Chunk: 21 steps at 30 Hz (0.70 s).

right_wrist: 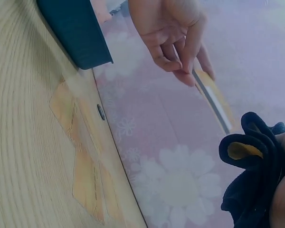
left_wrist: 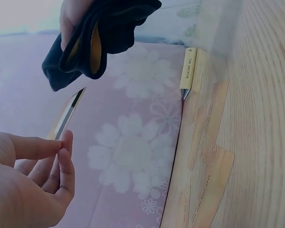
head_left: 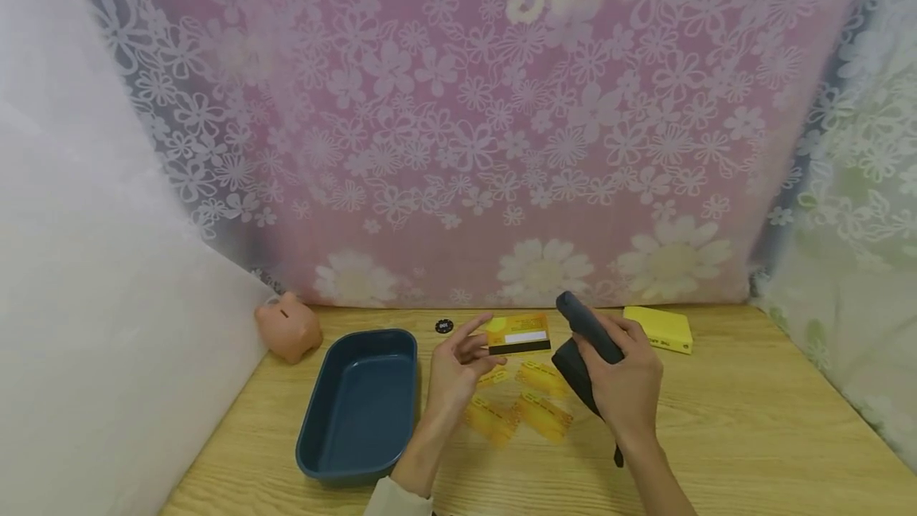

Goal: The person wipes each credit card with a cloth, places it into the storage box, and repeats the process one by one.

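An orange-yellow card [head_left: 517,334] with a black stripe and a white strip is pinched at its left edge by my left hand [head_left: 453,377], raised above the table. My right hand [head_left: 629,381] grips a dark folded cloth pouch [head_left: 583,353] just right of the card, not touching it in the head view. In the right wrist view the pouch [right_wrist: 254,161] shows folds with a yellow-orange inside. Several similar yellow cards [head_left: 544,416] lie on the table below the hands. The left wrist view shows the held card [left_wrist: 66,114] between thumb and fingertips.
A dark blue tray [head_left: 358,412] stands left of my left hand. Behind it to the left is an orange piggy bank [head_left: 289,328]. A black round chip [head_left: 444,326] lies near the back edge, and a yellow book [head_left: 659,329] at the back right. A floral curtain [head_left: 458,142] hangs behind.
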{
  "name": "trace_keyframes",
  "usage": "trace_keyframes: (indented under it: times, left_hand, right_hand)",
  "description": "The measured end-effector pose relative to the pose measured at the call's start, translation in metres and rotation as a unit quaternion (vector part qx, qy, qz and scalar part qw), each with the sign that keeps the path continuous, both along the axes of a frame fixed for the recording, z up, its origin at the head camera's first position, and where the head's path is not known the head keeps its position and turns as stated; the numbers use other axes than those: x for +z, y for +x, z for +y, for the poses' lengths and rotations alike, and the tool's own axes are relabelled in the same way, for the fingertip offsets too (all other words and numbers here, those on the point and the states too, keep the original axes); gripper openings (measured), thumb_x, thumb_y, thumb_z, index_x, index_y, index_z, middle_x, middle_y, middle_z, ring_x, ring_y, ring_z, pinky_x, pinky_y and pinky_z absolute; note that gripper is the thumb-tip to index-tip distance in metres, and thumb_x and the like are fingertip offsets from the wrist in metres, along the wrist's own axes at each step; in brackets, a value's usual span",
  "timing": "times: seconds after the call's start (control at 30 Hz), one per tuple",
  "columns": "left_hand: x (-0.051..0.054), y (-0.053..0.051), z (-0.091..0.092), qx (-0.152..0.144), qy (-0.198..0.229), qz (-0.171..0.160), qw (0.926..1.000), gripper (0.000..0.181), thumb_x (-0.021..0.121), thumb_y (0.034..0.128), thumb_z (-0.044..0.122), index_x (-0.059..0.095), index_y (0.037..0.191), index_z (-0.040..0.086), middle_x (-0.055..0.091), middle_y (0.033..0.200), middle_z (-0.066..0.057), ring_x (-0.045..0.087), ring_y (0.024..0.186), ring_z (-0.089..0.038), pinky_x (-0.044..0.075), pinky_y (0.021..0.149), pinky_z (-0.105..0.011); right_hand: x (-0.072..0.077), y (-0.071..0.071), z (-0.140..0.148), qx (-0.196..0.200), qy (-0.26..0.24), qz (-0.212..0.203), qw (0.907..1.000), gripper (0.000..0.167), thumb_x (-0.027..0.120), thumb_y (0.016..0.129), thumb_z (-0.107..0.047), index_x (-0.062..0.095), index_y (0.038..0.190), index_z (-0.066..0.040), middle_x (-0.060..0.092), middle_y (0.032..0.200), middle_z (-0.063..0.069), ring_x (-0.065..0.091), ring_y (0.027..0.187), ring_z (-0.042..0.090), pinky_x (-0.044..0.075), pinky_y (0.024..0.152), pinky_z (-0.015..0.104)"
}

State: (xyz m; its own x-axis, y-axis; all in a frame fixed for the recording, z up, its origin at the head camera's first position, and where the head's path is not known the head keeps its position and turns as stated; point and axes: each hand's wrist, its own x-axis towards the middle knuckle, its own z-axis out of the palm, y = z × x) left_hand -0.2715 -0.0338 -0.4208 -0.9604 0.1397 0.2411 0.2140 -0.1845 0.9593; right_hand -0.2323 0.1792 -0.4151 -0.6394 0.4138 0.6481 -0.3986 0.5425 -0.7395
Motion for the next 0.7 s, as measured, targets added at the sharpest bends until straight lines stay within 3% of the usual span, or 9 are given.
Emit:
trace_keyframes:
  times: [0.27,0.4,0.53,0.7]
  left_hand:
    - [-0.003,0.0,-0.001,0.005,-0.036,0.019,0.9992,0.06,0.068,0.0904,-0.014,0.063,0.144,0.01,0.071,0.121,-0.02,0.069,0.1,-0.036,0.063,0.088,-0.039]
    - [-0.003,0.0,-0.001,0.014,-0.068,0.028,0.9972,0.059,0.072,0.0912,-0.008,0.065,0.144,0.017,0.072,0.126,-0.016,0.07,0.104,-0.033,0.062,0.087,-0.035]
    - [-0.002,0.0,0.0,0.007,-0.078,0.045,0.9959,0.057,0.073,0.0922,-0.004,0.066,0.143,0.02,0.075,0.12,-0.016,0.073,0.097,-0.026,0.062,0.086,-0.032]
    - [-0.002,-0.001,0.0,-0.002,-0.074,0.062,0.9953,0.06,0.065,0.091,-0.014,0.065,0.143,0.014,0.076,0.109,-0.018,0.074,0.089,-0.019,0.057,0.075,-0.024]
  right_hand:
    - [-0.004,-0.001,-0.023,0.062,0.014,-0.009,0.998,0.045,0.088,0.082,-0.003,0.079,0.124,-0.015,0.069,0.117,0.004,0.067,0.101,0.022,0.05,0.081,0.008]
    - [-0.009,0.002,-0.04,0.081,0.046,0.0,0.9956,0.047,0.09,0.079,0.0,0.079,0.122,-0.013,0.07,0.115,0.006,0.07,0.098,0.026,0.059,0.079,0.022]
    - [-0.011,0.006,-0.054,0.098,0.07,0.009,0.9927,0.049,0.09,0.077,0.002,0.079,0.122,-0.015,0.07,0.114,0.004,0.072,0.098,0.027,0.064,0.078,0.038]
    - [-0.013,0.01,-0.067,0.11,0.098,0.03,0.9887,0.053,0.091,0.074,0.003,0.079,0.123,-0.015,0.07,0.114,0.004,0.072,0.098,0.026,0.065,0.077,0.043]
